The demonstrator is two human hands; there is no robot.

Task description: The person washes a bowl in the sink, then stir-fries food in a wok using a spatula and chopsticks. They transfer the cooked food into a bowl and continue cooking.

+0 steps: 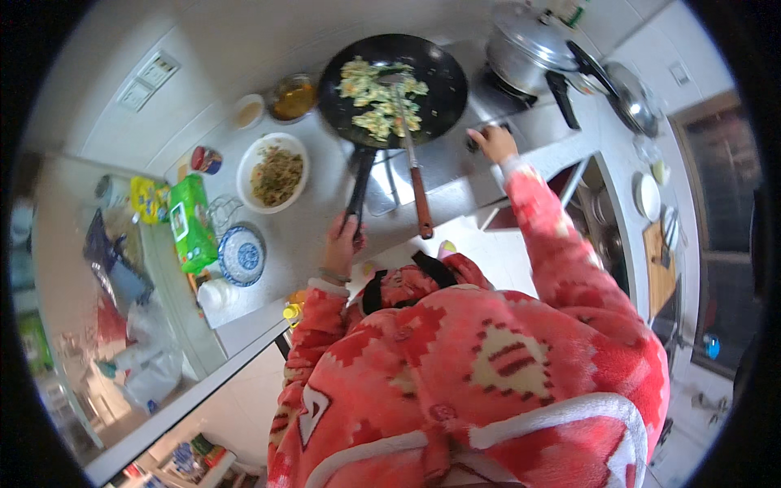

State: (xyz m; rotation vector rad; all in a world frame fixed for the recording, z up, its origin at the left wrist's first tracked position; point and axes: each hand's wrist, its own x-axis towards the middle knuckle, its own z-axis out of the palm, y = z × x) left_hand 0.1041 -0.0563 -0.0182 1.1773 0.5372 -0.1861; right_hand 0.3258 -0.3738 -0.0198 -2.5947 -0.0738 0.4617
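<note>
My left hand (345, 241) grips the black handle (364, 180) of a wok (448, 91) on the stove. Cooked egg pieces (381, 100) with green bits lie in the wok. A spatula (420, 201) with a wooden grip rests in it, its blade among the food and its grip hanging past the counter's front edge; neither hand holds it. My right hand (499, 145) is at the stove's front, right beside a dark control knob (472, 144). Its fingers are partly hidden, so whether they grip a knob is unclear.
A pressure cooker (528, 46) stands on the right burner, its handles jutting forward. Left of the wok are a white bowl of chopped food (274, 174), a bowl of yellowish liquid (294, 97), a blue-and-white bowl (242, 256) and a green wipes pack (192, 222). A lid (631, 97) leans far right.
</note>
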